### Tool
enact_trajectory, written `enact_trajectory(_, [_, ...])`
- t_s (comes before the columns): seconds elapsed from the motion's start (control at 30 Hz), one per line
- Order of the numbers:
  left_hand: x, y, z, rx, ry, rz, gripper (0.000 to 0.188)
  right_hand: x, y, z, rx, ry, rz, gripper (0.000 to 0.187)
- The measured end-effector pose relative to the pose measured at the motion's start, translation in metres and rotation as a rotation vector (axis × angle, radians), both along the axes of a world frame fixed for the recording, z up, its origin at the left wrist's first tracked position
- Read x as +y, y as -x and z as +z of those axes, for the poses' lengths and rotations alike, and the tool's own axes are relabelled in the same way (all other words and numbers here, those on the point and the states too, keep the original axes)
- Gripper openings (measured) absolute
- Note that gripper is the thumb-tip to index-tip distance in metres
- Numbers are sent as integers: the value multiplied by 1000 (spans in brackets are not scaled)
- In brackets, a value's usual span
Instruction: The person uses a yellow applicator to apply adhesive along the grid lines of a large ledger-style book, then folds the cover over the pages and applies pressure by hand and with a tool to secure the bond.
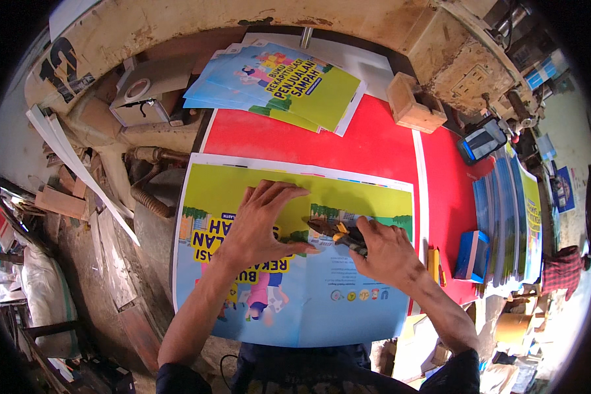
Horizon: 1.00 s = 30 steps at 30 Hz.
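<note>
A large printed cover sheet, green and blue with cartoon figures, lies open in front of me, upside down to my view. My left hand rests on it, thumb and fingers spread apart in a C shape around the sheet's middle. In my right hand is a pair of pliers with rusty jaws and black-and-yellow handles. Its jaws point left, over the sheet's centre fold, toward the gap between my left thumb and fingers. Whether the jaws touch the paper I cannot tell.
Beyond the sheet, more printed covers lie fanned on the red tabletop. A wooden block holder, a phone-like device, a blue box, a yellow cutter and stacked booklets stand right. Tape sits far left.
</note>
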<state>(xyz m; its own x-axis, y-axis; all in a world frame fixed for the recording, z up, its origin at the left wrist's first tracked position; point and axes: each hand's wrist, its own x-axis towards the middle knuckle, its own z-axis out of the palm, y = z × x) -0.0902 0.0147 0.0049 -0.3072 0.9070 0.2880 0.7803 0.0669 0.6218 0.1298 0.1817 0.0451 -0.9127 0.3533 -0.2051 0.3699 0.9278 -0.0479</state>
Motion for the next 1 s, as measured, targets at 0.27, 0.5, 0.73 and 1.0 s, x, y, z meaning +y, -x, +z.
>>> enact_trajectory(0.27, [1, -3, 2, 27, 36, 11, 96, 16, 12, 17, -47, 505, -170, 32])
enact_trajectory(0.5, [0, -2, 0, 51, -5, -3, 100, 22, 25, 37, -239, 658, -229, 29])
enact_trajectory(0.73, [-1, -4, 6, 75, 57, -24, 94, -10, -11, 7, 100, 211, -14, 37])
enact_trajectory(1.0, [-4, -2, 2, 247, 123, -28, 84, 8, -2, 16, -26, 942, -318, 37])
